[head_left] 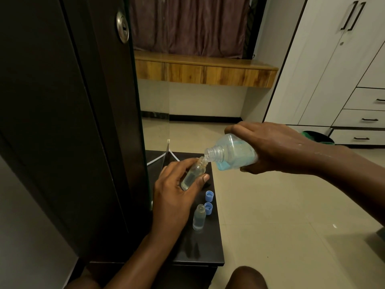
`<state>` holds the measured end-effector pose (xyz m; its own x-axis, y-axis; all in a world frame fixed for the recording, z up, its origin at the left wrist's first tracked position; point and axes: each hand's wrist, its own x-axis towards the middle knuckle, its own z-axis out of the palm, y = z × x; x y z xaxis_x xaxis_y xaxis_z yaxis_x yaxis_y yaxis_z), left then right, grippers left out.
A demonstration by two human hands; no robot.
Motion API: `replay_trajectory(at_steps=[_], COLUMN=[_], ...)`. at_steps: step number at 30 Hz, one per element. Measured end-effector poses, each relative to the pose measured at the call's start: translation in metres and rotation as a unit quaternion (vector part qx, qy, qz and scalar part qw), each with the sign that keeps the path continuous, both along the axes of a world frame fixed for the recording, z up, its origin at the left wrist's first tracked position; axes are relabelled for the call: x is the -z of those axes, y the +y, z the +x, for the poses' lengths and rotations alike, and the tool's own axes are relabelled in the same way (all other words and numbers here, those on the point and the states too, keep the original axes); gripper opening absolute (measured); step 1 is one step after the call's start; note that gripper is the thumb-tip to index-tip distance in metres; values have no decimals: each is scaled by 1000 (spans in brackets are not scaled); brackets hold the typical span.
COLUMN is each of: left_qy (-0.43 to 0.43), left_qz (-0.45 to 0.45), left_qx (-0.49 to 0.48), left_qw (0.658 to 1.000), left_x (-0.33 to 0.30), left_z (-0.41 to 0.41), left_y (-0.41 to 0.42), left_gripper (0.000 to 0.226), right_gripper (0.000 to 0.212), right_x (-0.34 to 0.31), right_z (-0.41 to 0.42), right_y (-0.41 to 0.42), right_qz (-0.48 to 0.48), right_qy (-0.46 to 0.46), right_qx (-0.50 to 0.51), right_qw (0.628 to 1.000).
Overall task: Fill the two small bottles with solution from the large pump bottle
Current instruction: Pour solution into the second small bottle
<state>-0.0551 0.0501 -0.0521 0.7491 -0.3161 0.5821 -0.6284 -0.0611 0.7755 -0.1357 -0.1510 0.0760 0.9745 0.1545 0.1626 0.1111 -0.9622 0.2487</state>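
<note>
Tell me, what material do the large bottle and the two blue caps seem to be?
Large bottle: probably clear, glossy plastic; the blue liquid shows through, and its threaded neck looks moulded.
Blue caps: probably opaque plastic with a smooth, dull finish; the colour is even.

left: dark cabinet (pixel 62 122) is walling us in | near: second small bottle (pixel 199 217), two blue caps (pixel 209 202) are crowding the black stand (pixel 200 253) | right: we are seeing open floor (pixel 281 215)

Home bedroom — white wardrobe (pixel 325 65), curtains (pixel 187 24).

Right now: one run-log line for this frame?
pour | right hand tilts large bottle, pump off | left hand holds small bottle | second small bottle uncapped on table
</note>
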Motion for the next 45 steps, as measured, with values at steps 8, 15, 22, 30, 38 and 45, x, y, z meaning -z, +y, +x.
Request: replay_trajectory(at_steps=[8,15,22,30,38,45], left_qy=[13,38,129,179,192,159], left_qz=[-7,-21,-44,37,98,129], left_qx=[8,20,22,3,-11,-14], left_qw=[1000,999,990,983,976,979], left_x=[-2,-7,1,56,84,84], left_z=[0,-1,17,27,25,23], left_y=[-1,-1,-4,-15,-8,-6], left_gripper=[30,32,29,27,26,29], right_gripper=[90,87,83,80,73,67], right_x=[-1,13,19,27,41,44], right_z=[-2,-3,-9,-26,-38,-37], right_y=[0,-1,1,-2,-1,3], right_qz=[32,176,347,408,518,549], right_qy=[9,17,-7,-40,-83,-109], right_qx=[10,27,54,59,55,55], right_qw=[999,984,936,910,850,827])
